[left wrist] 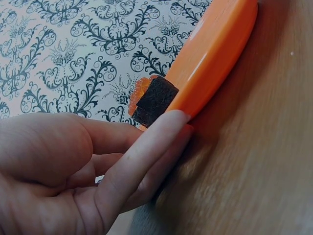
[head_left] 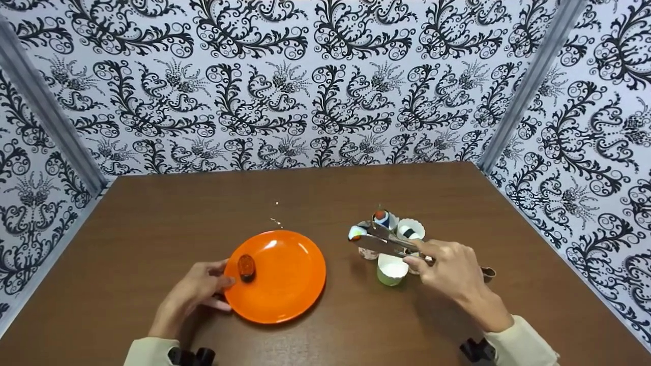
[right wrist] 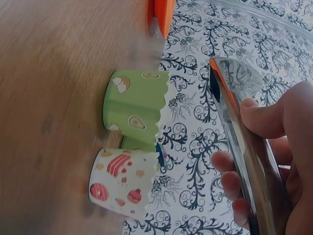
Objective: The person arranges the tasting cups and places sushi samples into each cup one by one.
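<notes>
My left hand [head_left: 196,290] pinches the near-left rim of a round orange plate [head_left: 285,284]. On the plate, close to the thumb, sits a sushi piece [head_left: 246,267] wrapped in dark seaweed with orange roe on top. In the left wrist view the fingers meet the rim just below that sushi [left wrist: 155,100]. My right hand [head_left: 452,269] grips shiny metal tongs [right wrist: 244,147], their ends pointing left over a cluster of paper cups. A small white and yellow-orange piece [head_left: 357,233] shows at the tongs' ends; I cannot tell whether they hold it.
The cluster includes a green paper cup [head_left: 390,277] in front, a cake-patterned white cup [right wrist: 120,183], and a white cup [head_left: 417,227] holding a black-and-white piece. Another piece with an orange top [head_left: 381,217] stands behind. White specks [head_left: 276,222] dot the table beyond the plate. Patterned walls enclose the table.
</notes>
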### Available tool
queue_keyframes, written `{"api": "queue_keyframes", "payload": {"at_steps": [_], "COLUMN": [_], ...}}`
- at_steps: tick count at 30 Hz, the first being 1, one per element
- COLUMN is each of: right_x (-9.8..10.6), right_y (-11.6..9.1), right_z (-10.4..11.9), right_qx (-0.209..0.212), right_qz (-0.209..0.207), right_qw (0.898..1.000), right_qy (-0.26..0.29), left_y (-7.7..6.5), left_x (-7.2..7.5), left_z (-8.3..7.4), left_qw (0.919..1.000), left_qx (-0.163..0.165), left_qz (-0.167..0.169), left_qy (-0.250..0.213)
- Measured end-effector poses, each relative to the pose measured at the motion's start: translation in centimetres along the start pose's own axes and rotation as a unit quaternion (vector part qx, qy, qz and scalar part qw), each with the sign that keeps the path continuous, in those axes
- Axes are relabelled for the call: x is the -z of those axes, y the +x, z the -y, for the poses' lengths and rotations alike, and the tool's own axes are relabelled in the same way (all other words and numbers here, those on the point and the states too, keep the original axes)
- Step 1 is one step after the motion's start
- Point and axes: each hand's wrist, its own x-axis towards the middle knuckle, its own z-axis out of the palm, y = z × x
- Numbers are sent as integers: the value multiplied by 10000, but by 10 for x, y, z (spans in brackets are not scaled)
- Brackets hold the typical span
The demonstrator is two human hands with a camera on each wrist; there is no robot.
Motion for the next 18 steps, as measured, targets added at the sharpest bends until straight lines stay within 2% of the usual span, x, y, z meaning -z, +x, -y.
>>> {"api": "queue_keyframes", "payload": {"at_steps": [8,13,18], "right_x": [5,11,16], "right_y": [-7,-13,-18], "right_z": [-10,-13,-17], "right_qx": [-65,-150,-36], "right_qz": [140,214,211], "right_qw": [9999,9995,9995], "right_qy": [-21,-162,-227], "left_y": [1,1,1], "left_x": [1,2,1], "left_z": [1,2,2], "left_qw": [10000,9999,9999], "left_qx": [8,-108,-79], "left_qz": [-2,58,42], "left_qy": [19,50,76]}}
